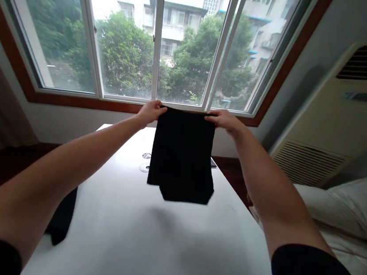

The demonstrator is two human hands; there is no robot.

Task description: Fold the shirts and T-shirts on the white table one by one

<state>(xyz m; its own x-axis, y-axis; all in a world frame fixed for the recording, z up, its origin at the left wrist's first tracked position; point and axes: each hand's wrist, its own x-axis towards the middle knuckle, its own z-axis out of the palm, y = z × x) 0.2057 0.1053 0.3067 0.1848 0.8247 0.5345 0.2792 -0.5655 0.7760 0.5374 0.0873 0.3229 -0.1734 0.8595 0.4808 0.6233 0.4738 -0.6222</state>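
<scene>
A black garment (183, 155) hangs from both my hands above a white table. Its upper edge is stretched nearly level between them, and its lower edge is uneven, with the right part reaching lower. I cannot make out what kind of garment it is. My left hand (151, 113) pinches the upper left corner between thumb and fingers. At the upper right corner, my right hand (226, 119) grips the cloth the same way. Another dark cloth (63, 216) lies at the table's left edge, partly hidden behind my left forearm.
The white table (118, 232) stretches ahead toward a large window (158, 40). Two round disc-like things (144, 167) lie on it, partly covered by the garment. A tall air conditioner (343, 112) and pale bedding (355, 207) are at the right. A curtain (1, 97) hangs left.
</scene>
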